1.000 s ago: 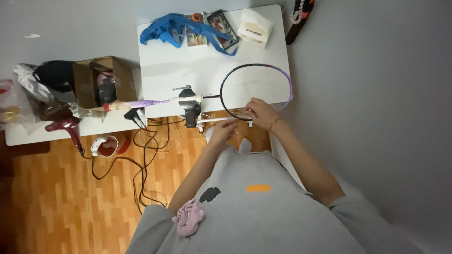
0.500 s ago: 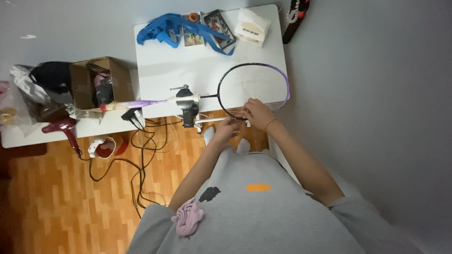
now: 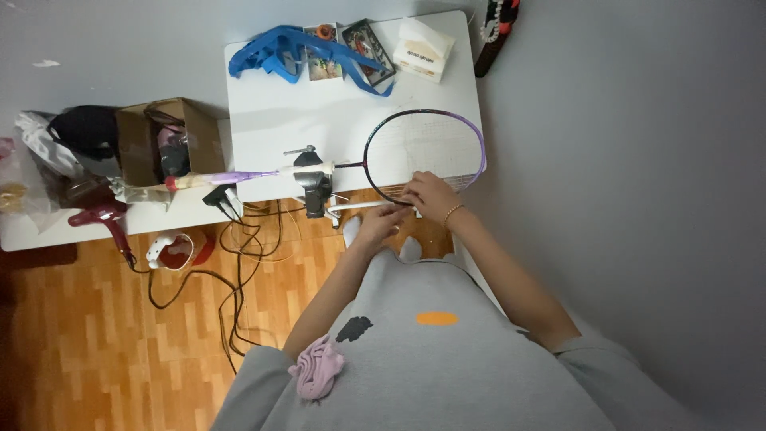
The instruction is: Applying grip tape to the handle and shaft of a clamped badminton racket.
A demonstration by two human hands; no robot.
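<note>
A badminton racket with a black and purple frame lies across the white table, held in a black clamp at its shaft. My right hand rests on the near rim of the racket head, fingers pinched at the strings. Just below the table edge, my left hand has its fingers closed near a white bar, seemingly on a thin string; what it grips is too small to see.
A blue strap, picture cards and a white box lie at the table's far side. A cardboard box, a red hair dryer and cables sit to the left on the wooden floor.
My view has shifted slightly. Both hands stay at the near rim of the racket head, with small finger movements only.
</note>
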